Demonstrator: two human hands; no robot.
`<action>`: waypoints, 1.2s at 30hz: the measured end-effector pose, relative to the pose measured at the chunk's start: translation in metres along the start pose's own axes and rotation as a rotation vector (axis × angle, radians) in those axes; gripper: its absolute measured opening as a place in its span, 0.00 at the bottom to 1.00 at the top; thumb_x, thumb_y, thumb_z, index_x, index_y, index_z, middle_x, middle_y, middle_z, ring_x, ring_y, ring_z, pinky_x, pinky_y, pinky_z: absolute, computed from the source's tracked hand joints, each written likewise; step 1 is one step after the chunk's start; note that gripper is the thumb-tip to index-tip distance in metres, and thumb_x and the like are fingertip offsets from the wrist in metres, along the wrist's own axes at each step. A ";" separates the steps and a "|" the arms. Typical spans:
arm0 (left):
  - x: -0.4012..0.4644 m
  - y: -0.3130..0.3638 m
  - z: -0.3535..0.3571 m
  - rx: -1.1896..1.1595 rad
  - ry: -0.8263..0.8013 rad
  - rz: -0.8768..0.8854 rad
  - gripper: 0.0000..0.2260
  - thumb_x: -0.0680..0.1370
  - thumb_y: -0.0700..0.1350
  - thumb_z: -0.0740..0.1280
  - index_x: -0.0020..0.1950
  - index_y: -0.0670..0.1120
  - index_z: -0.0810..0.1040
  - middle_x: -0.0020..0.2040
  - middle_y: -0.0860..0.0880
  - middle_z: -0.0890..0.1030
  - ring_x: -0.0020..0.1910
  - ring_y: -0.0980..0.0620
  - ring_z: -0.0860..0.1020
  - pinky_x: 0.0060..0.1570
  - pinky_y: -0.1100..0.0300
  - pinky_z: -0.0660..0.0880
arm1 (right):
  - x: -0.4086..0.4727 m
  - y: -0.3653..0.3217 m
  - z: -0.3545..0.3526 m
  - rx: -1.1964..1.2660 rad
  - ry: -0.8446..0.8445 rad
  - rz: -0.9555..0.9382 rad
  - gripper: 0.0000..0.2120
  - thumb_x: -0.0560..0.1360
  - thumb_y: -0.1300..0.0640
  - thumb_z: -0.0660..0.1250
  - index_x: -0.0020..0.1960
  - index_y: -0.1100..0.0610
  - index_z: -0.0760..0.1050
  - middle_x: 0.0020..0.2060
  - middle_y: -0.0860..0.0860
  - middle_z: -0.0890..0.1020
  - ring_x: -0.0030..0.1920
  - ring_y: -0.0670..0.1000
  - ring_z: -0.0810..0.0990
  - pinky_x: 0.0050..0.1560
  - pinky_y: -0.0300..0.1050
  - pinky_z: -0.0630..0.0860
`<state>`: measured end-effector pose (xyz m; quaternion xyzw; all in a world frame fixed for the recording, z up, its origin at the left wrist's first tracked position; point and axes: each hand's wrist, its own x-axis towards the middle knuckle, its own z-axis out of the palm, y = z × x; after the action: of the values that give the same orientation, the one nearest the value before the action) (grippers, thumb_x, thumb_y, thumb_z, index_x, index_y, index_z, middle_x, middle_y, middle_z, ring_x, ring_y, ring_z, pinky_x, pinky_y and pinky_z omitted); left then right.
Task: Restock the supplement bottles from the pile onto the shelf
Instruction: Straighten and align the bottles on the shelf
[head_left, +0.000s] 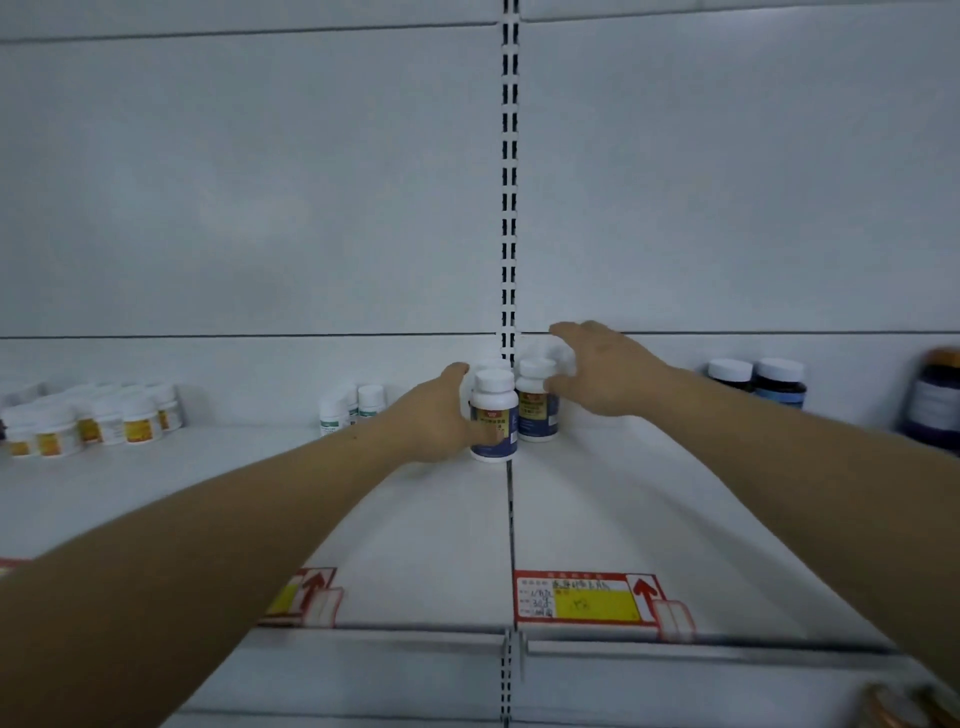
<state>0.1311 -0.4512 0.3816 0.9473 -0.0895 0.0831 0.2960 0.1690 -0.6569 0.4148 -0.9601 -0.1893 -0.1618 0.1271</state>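
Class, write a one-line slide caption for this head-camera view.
Left hand grips a white-capped supplement bottle on the shelf while the right hand reaches over neighbouring bottles.

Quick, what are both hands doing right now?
Left hand: grips the front white-capped, blue-labelled supplement bottle.
Right hand: reaches around a second white-capped bottle; too blurred to tell whether it grips.

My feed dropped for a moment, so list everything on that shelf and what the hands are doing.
blue-label bottles: at least three, white caps, centre of the shelf
orange-label jars: a cluster, white, far left
green-label bottles: about three, white, left of centre
dark bottles: two, white caps, right
dark jar: one, blurred, far right
price tags: two, red and yellow, front edge
left hand: grips front blue-label bottle
right hand: fingers spread beside the back bottles
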 end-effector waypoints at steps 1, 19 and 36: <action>-0.002 0.003 -0.007 0.053 0.024 0.016 0.36 0.71 0.57 0.71 0.73 0.48 0.59 0.68 0.47 0.70 0.52 0.53 0.70 0.46 0.62 0.66 | -0.005 0.002 -0.010 -0.013 0.017 0.008 0.34 0.77 0.44 0.64 0.77 0.52 0.54 0.72 0.56 0.62 0.70 0.57 0.64 0.64 0.47 0.63; -0.009 0.139 0.080 0.004 -0.174 0.197 0.34 0.75 0.57 0.67 0.76 0.51 0.56 0.75 0.49 0.61 0.69 0.49 0.65 0.55 0.63 0.62 | -0.096 0.131 -0.076 -0.074 0.034 0.281 0.33 0.77 0.47 0.64 0.77 0.53 0.54 0.74 0.55 0.60 0.72 0.56 0.60 0.67 0.46 0.60; 0.080 0.187 0.178 -0.056 0.057 -0.056 0.26 0.71 0.54 0.73 0.60 0.44 0.66 0.52 0.51 0.74 0.47 0.52 0.74 0.44 0.60 0.69 | -0.060 0.227 -0.051 -0.015 0.009 -0.023 0.20 0.77 0.55 0.65 0.67 0.54 0.67 0.60 0.54 0.67 0.54 0.56 0.73 0.48 0.43 0.68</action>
<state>0.1862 -0.7145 0.3556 0.9380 -0.0566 0.0991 0.3272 0.1948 -0.8950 0.3988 -0.9580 -0.1988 -0.1690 0.1191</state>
